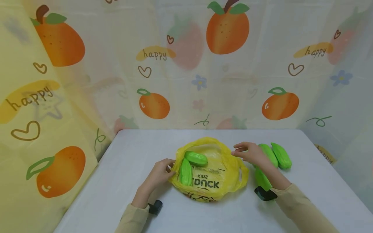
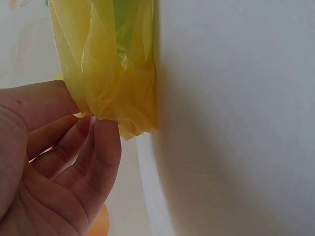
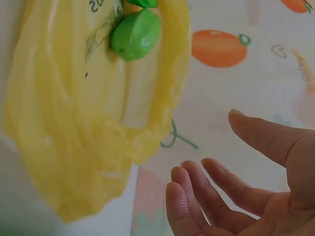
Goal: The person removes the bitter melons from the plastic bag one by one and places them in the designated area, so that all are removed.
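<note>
A yellow plastic bag [image 1: 230,184] lies with its mouth spread wide on the white table. Two green vegetable-like pieces rest inside at its left, one upper [image 1: 196,158] and one lower [image 1: 186,172]. The left hand [image 1: 161,170] pinches the bag's left rim between thumb and fingers; in the left wrist view, the hand [image 2: 64,162] holds the crumpled yellow film [image 2: 98,64]. Beside the bag's upper right edge is the right hand [image 1: 250,152], fingers spread and holding nothing. The right wrist view shows this hand [image 3: 236,191] apart from the bag [image 3: 64,123].
Several more green pieces [image 1: 281,156] lie on the white table [image 1: 131,145] to the right, partly under the right forearm. A printed curtain [image 1: 186,81] with oranges and hearts stands behind the table and along both sides.
</note>
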Demonstrator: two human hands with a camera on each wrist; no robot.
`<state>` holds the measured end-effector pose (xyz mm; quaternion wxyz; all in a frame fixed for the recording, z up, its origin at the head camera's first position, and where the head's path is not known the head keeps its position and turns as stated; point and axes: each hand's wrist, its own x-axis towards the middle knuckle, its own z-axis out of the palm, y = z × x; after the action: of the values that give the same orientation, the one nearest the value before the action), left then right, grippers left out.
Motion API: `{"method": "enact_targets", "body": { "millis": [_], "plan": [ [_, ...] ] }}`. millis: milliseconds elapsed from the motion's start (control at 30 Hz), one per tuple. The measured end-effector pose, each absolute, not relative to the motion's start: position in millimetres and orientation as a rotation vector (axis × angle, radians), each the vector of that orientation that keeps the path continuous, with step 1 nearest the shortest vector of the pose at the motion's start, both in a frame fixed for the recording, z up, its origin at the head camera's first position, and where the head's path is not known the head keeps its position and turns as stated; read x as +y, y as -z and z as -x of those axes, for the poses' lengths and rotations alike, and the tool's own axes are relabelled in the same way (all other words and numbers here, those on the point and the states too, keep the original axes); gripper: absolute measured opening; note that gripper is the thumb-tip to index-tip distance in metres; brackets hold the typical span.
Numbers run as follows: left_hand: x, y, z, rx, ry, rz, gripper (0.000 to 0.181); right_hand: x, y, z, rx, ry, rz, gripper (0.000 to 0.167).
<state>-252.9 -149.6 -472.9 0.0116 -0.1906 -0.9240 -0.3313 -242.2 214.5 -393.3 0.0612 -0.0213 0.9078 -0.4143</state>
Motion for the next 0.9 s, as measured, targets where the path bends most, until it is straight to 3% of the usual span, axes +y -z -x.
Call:
{"method": "enact_targets", "body": {
  "millis": [900],
  "plan": [
    [-149,473,253,-2.895,1.044,0.602,0.038,95,421,275,2.839,1.096,0.203,0.044]
  ]
}}
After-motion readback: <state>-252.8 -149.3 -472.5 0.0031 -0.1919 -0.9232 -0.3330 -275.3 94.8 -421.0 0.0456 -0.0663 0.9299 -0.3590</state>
